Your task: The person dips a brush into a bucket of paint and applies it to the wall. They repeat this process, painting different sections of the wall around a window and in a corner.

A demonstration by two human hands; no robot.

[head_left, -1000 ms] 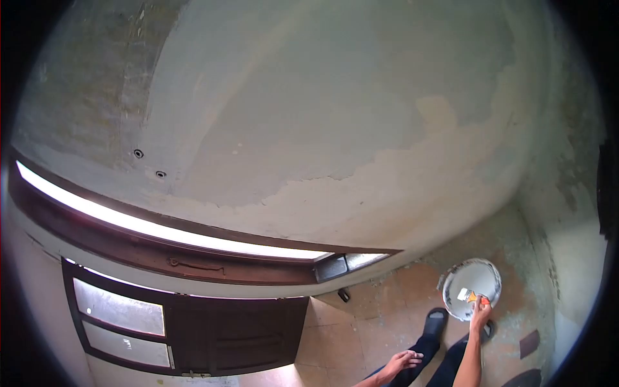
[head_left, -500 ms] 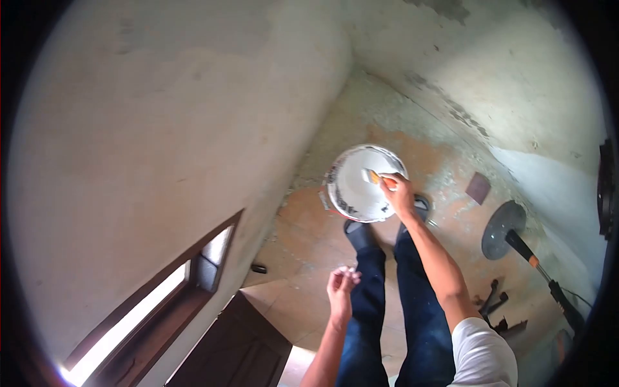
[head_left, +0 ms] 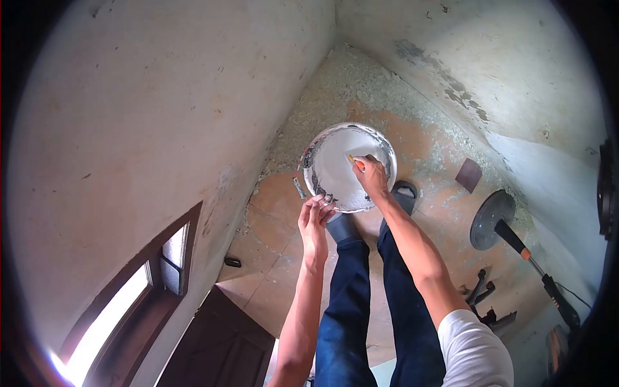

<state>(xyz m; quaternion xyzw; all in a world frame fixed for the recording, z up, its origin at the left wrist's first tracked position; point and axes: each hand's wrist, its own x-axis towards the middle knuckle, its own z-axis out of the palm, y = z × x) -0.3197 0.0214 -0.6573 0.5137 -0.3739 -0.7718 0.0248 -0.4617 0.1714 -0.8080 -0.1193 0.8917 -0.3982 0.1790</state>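
A round bucket [head_left: 391,149] of white paint stands on the floor in front of my feet, its inner wall smeared with dark and white patches. My right hand [head_left: 372,177] is closed around the orange-yellow handle of a paintbrush [head_left: 359,166]. The brush points down into the bucket, and its tip is lost against the white paint. At the near left rim is my left hand [head_left: 314,216], with bent fingers gripping the bucket's edge.
Walls meet in a corner ahead, over a floor with flaking paint. To the right lie a dark square sheet [head_left: 469,175], a long-handled disc sander [head_left: 493,219] and a dark legged object [head_left: 479,290]. A window [head_left: 129,303] and brown door [head_left: 219,342] are at left.
My left hand has moved forward from above my leg to the bucket's rim. My right hand has lowered the brush deeper into the bucket. The view has shifted slightly.
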